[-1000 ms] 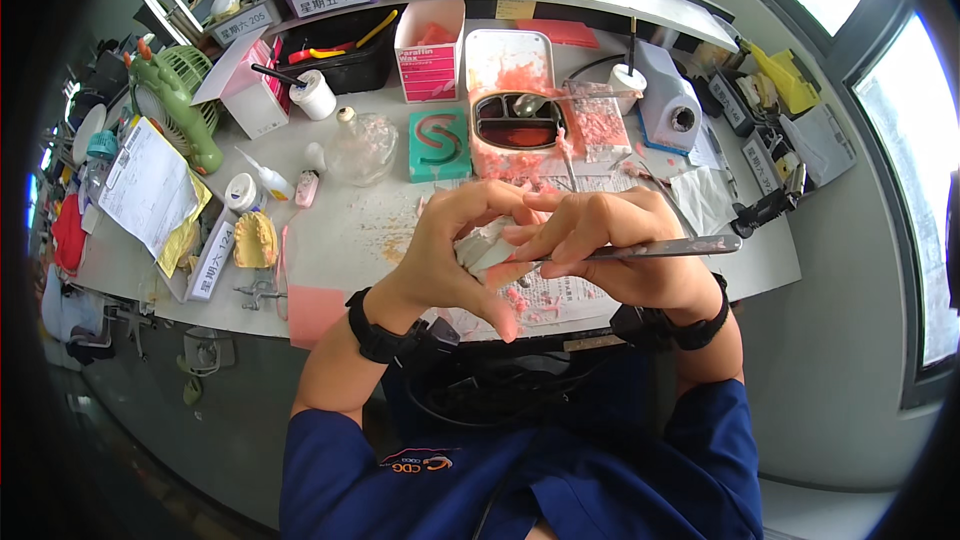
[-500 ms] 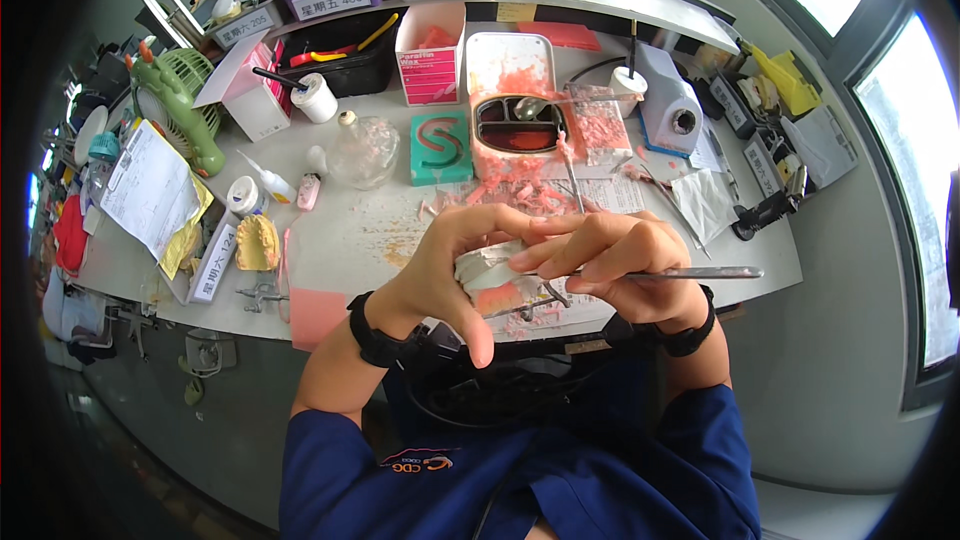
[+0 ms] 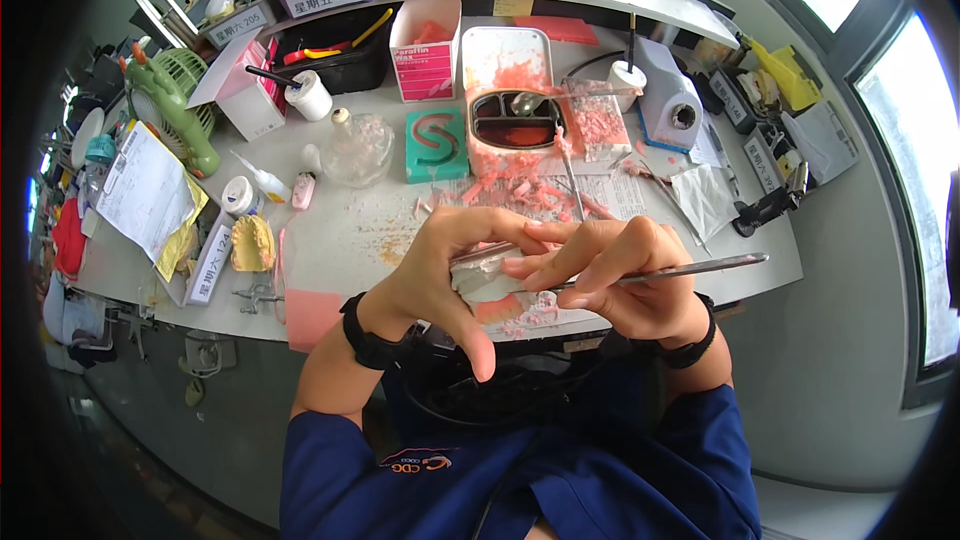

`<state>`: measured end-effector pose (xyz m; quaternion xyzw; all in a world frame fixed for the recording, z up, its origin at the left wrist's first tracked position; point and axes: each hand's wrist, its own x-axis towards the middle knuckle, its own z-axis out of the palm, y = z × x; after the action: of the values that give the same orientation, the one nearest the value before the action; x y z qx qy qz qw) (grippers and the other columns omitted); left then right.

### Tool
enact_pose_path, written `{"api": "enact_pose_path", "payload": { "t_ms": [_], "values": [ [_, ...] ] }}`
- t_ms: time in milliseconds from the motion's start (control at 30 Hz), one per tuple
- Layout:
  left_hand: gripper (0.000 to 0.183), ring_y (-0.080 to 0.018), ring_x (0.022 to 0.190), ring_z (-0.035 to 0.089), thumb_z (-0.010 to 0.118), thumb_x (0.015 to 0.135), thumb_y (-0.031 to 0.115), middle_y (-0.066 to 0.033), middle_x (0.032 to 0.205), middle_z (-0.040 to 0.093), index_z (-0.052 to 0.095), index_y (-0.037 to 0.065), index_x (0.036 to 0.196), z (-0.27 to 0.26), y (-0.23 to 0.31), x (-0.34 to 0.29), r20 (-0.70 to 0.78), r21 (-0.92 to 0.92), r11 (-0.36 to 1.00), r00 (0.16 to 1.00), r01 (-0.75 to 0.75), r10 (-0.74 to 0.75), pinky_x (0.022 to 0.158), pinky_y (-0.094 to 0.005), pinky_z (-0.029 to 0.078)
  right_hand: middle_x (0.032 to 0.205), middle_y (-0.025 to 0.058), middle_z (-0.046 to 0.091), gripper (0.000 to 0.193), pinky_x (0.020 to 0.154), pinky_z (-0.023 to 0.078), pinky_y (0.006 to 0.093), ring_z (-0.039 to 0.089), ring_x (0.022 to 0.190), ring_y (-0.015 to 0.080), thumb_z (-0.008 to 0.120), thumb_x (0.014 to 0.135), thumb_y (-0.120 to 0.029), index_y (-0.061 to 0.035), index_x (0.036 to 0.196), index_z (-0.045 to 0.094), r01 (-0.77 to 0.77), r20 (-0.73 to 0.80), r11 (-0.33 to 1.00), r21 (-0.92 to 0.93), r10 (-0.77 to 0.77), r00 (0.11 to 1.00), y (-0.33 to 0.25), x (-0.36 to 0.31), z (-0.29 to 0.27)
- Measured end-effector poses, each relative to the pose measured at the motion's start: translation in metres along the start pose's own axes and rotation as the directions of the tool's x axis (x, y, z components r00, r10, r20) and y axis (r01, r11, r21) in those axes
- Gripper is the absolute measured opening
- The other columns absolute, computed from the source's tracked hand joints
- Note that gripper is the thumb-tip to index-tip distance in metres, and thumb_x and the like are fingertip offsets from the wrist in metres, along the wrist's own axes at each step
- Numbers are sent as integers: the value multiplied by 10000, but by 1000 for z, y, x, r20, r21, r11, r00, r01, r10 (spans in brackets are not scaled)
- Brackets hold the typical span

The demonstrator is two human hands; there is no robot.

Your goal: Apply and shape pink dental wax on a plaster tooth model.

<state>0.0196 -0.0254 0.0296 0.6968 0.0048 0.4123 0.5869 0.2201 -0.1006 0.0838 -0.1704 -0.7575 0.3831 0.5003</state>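
My left hand [image 3: 425,275] is wrapped round a white plaster dental model [image 3: 483,280], its thumb stretched out along the near side. A pink wax base with a row of teeth [image 3: 502,310] shows on the model's lower side. My right hand [image 3: 635,280] grips a slim metal wax carver [image 3: 715,264] like a pen, its handle sticking out to the right. The carver's working end reaches the model by the pink wax, partly hidden by my fingers. Fingertips of both hands meet above the model, over the bench's front edge.
Behind my hands stands a wax heater [image 3: 482,158] amid pink shavings [image 3: 540,200]. Another metal tool [image 3: 570,170] leans on it. A green block [image 3: 436,145], a glass burner [image 3: 358,150] and a yellowish dental cast [image 3: 253,243] lie leftward; a blue-white machine [image 3: 668,100] sits right.
The model has tilted in my left hand, so more of the pink wax and teeth shows. My right hand has turned slightly, and the carver's handle end has risen a little.
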Motion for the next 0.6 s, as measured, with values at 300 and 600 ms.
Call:
{"api": "enact_pose_path", "payload": {
  "t_ms": [300, 600],
  "values": [
    [1013, -128, 856, 655, 933, 333, 590, -75, 975, 687, 626, -19, 1082, -2, -1, -1, 6, 11, 1000, 1000, -28, 28, 772, -277, 532, 916, 151, 700, 169, 1033, 463, 478, 697, 1003, 308, 682, 838, 60, -34, 892, 553, 44, 3, 996, -72, -44, 999, -1, 2, 4],
    [1002, -128, 866, 665, 934, 341, 583, -76, 980, 694, 634, -21, 1082, -2, -3, -3, 6, -20, 1000, 1000, 23, -23, 779, -267, 532, 907, 152, 691, 211, 1047, 447, 496, 697, 985, 329, 676, 816, 95, -31, 892, 524, 107, 58, 978, -181, -98, 993, 0, 3, 3]
  ]
}}
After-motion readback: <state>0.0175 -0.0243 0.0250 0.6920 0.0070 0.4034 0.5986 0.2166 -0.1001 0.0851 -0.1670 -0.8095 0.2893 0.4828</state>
